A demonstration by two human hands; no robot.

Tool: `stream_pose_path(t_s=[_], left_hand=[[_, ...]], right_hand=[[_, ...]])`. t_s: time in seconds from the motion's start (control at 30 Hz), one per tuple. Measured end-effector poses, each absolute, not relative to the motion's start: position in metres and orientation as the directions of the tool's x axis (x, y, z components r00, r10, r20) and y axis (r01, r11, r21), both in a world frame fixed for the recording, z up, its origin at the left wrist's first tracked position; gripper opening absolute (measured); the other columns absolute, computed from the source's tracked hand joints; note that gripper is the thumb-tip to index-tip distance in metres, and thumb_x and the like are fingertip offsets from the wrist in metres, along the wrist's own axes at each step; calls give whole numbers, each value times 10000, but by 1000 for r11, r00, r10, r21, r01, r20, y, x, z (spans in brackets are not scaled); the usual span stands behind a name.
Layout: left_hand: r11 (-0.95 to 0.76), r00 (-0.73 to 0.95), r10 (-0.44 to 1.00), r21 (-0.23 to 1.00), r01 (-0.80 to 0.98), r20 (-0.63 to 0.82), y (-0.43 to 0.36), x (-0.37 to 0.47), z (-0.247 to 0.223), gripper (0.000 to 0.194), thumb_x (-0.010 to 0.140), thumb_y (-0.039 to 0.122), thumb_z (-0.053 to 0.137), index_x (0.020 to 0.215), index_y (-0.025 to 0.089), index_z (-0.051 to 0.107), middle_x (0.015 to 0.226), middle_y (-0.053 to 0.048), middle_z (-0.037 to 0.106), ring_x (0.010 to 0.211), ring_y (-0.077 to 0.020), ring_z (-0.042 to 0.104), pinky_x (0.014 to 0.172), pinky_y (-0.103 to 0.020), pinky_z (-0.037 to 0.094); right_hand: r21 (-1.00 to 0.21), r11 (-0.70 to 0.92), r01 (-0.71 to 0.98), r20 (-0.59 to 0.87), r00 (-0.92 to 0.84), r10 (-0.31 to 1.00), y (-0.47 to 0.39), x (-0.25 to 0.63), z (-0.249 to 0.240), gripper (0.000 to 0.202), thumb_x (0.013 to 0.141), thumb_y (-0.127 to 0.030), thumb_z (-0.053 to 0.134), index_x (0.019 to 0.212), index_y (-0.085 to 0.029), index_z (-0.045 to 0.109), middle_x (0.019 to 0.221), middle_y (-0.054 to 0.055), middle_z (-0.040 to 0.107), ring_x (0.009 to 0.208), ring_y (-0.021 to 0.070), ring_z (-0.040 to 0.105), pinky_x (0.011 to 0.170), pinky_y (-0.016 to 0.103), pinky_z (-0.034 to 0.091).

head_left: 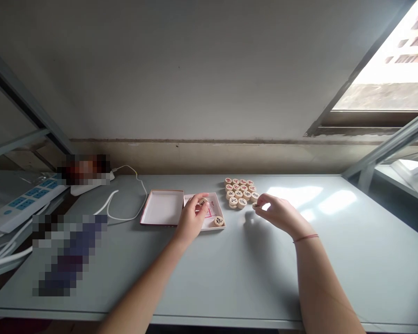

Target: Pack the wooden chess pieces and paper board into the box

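Note:
Over the shallow white box [209, 228], my left hand [194, 215] is closed around a round wooden chess piece [203, 202] with a black character. Another black-marked piece [218, 221] lies in the box's front right corner. The open lid [163, 208] rests flat against the box's left side. To the right, my right hand [273, 209] pinches a wooden piece [255, 205] at the near right edge of a group of pieces. That group stands in short rows, with red-marked pieces [236, 188] at the back and black-marked pieces [242, 203] in front.
A white power strip [24, 204] with blue sockets lies at the far left. A white cable [125, 219] curls on the grey table [209, 278] left of the lid. Two blurred items lie near it. Metal frame bars slant at both sides.

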State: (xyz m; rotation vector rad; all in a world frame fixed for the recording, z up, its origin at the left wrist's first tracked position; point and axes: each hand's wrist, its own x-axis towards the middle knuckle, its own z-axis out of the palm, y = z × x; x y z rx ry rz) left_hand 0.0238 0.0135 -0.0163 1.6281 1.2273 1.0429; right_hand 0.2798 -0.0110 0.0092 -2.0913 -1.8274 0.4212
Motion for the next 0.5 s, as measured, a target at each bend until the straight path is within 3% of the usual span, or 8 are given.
stream_pose_path(t_s=[0.13, 0.33, 0.4, 0.5], left_hand=[[-184, 172, 976, 931, 314, 134, 12, 25, -16, 199, 850, 235, 544, 1029, 212, 628, 1062, -46, 632, 860, -129, 596, 792, -266, 533], [-186, 193, 973, 921, 341, 125, 9, 26, -11, 277, 816, 156, 566, 1085, 206, 611, 1100, -49, 632, 853, -124, 624, 796, -257, 542], [-244, 240, 958, 889, 388, 159, 7, 27, -10, 277, 832, 212, 586, 1107, 210, 607, 1076, -47, 645, 806, -128, 626, 774, -267, 543], [-382, 330, 913, 785, 488, 239, 2, 29, -10, 305, 849, 281, 602, 1147, 221, 600, 1050, -46, 657, 791, -149, 630, 789, -298, 532]], right_hand=[[-383, -119, 916, -38, 114, 993, -8, 276, 1, 59, 758, -281, 533, 772, -232, 564, 819, 27, 676, 635, 162, 573, 567, 259, 412], [-376, -79, 923, 5, 88, 996, -4, 267, -5, 78, 786, -290, 538, 781, -216, 562, 888, 47, 674, 732, 184, 604, 624, 277, 428], [-435, -42, 899, 52, 71, 996, -6, 257, 2, 128, 811, -334, 525, 811, -215, 573, 930, 55, 668, 711, 176, 596, 630, 286, 435], [-622, 89, 778, 87, -44, 995, -13, 234, 16, 248, 865, -442, 466, 876, -220, 576, 913, 51, 666, 635, 150, 573, 585, 277, 444]])
